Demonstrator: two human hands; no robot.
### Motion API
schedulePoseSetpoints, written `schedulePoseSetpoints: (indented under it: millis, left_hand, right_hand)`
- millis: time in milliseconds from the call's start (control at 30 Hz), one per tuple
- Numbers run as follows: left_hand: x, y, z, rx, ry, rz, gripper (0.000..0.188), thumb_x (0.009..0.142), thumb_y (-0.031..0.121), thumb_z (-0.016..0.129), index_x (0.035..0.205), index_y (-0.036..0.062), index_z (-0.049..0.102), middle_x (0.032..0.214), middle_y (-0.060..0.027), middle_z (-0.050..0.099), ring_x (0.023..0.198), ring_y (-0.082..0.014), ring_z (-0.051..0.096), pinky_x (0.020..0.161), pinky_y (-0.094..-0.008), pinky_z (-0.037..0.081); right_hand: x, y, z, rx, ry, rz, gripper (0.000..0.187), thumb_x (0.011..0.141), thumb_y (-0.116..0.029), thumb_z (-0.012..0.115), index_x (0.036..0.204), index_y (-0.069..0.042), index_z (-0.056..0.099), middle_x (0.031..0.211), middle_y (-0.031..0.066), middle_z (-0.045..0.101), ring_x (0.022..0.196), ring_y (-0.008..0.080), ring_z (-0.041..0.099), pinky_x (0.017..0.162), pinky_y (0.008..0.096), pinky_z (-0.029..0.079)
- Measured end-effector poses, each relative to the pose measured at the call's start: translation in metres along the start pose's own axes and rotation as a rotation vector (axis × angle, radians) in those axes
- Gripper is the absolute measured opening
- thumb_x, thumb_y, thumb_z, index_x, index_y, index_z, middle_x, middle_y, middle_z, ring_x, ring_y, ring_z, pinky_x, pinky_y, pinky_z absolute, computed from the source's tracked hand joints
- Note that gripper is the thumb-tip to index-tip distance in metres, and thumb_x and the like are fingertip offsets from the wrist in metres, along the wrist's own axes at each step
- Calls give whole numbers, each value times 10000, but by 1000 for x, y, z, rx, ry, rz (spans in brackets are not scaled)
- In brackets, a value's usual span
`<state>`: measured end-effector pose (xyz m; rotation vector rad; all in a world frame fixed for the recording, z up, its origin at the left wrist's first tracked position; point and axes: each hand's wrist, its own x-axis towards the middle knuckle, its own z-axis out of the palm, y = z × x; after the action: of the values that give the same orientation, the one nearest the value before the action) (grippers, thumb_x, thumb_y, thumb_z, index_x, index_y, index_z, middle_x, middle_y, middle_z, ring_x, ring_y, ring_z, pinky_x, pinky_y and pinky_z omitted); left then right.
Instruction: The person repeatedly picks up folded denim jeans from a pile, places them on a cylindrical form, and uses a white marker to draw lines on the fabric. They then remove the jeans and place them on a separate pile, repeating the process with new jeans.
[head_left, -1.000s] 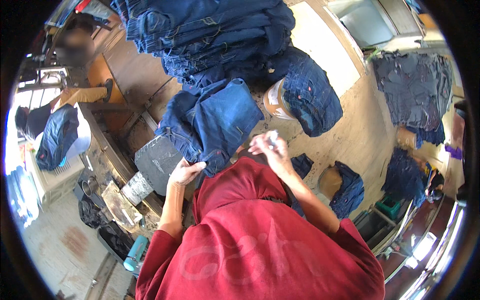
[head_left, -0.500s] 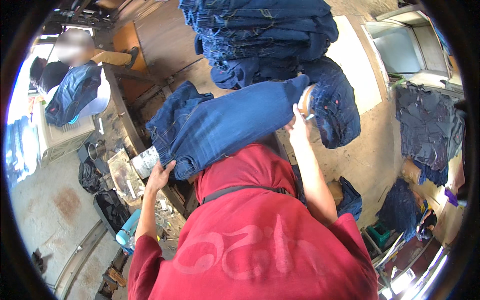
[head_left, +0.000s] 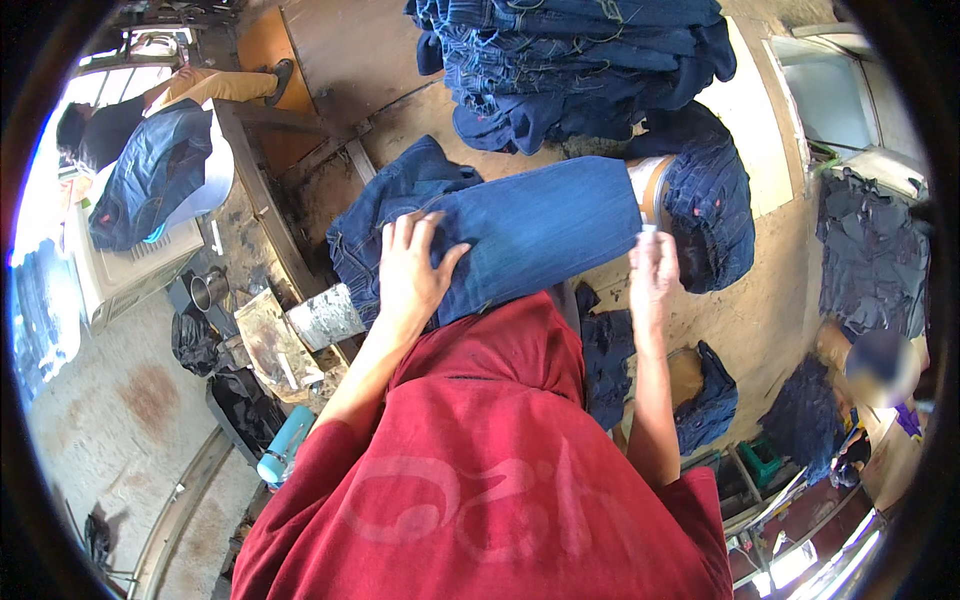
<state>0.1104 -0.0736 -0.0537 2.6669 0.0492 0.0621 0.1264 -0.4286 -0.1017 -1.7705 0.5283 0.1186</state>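
A pair of blue jeans (head_left: 555,215) is drawn over a long padded form in front of my body. The form's worn white end (head_left: 327,317) sticks out at the left, and its banded right end (head_left: 655,190) shows past the cloth. My left hand (head_left: 413,265) lies on the denim with fingers spread, near the bunched upper part. At the leg's right end, my right hand (head_left: 654,268) is closed around a small white piece (head_left: 649,229) whose kind I cannot make out. Its tip is close to the cloth edge.
A tall stack of folded jeans (head_left: 590,75) stands beyond the form. More denim (head_left: 712,200) hangs at its right end. On the left are a wooden bench (head_left: 240,190), a metal mug (head_left: 208,288) and a seated person (head_left: 105,135). Dark garments (head_left: 872,250) lie far right.
My left hand has moved from the form's left end onto the denim, fingers now spread. The leg's right end now lies broader and straighter. My right hand sits lower beside it.
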Motion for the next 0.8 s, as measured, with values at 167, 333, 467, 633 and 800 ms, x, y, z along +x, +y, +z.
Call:
schedulePoseSetpoints:
  millis: [167,333,467,633,800]
  left_hand:
    - [15,-32,40,-21,60,238,201,944,156,809,1063,54,684,1080,-89,716,1014,-310,675,936,-418,550]
    - [31,-56,33,-195,-115,301,310,998,265,807,1051,26,616,967,-114,736,771,-287,760,614,-402,583]
    - [57,-70,30,-62,-381,328,508,832,517,908,884,81,654,696,-129,675,649,-354,727,568,-435,557]
    - [74,-80,44,-238,-146,320,459,874,459,896,745,97,645,658,-119,661,617,-340,704,565,-432,551]
    - [69,-82,50,-210,-179,211,411,902,415,886,755,100,667,653,-135,665,617,-343,709,569,-427,557]
  right_hand:
    - [-71,-46,79,-313,-154,-270,273,1041,-86,755,1303,-40,693,863,69,719,684,144,651,636,332,536]
    - [-88,-59,120,-495,-144,-770,244,930,-30,821,1171,-40,784,784,72,741,599,230,675,596,365,558]
    - [-89,-59,137,-645,-173,-816,208,907,-14,821,1114,-36,817,878,94,812,635,233,738,599,349,580]
    - [-74,-52,169,-696,-169,-751,185,920,-57,819,1103,-73,801,875,63,817,642,214,753,606,328,586]
    - [-61,-49,193,-802,-187,-761,141,939,-99,802,1080,-96,794,828,43,794,605,222,725,589,340,573]
